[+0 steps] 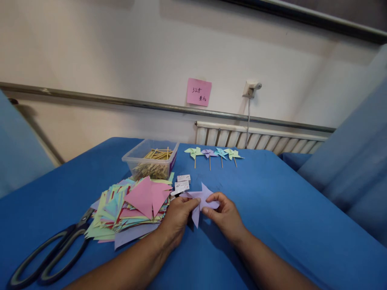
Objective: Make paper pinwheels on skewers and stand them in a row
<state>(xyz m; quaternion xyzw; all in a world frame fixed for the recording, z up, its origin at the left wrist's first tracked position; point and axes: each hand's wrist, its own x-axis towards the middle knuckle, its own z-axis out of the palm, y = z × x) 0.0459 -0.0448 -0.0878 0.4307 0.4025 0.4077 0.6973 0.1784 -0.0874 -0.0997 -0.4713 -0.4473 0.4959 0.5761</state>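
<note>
A lavender paper pinwheel [204, 197] is held up between both my hands above the blue cloth, its pointed blades spread out. My left hand [178, 213] pinches it near the centre from the left, thumb on top. On the other side, my right hand [224, 213] grips a right-hand blade between thumb and fingers. No stick shows on this pinwheel. Just left of my left hand lies a pile of cut coloured paper [148, 197], a pink piece uppermost. Two small white boxes [182, 186] sit just beyond my left hand.
A clear plastic box [133, 159] with many thin wooden sticks [159, 155] stands behind the paper pile. Large dark-handled scissors [57, 249] lie at the left. Several finished pinwheels on sticks [209, 154] lie in a row at the table's far edge, before a radiator [256, 137].
</note>
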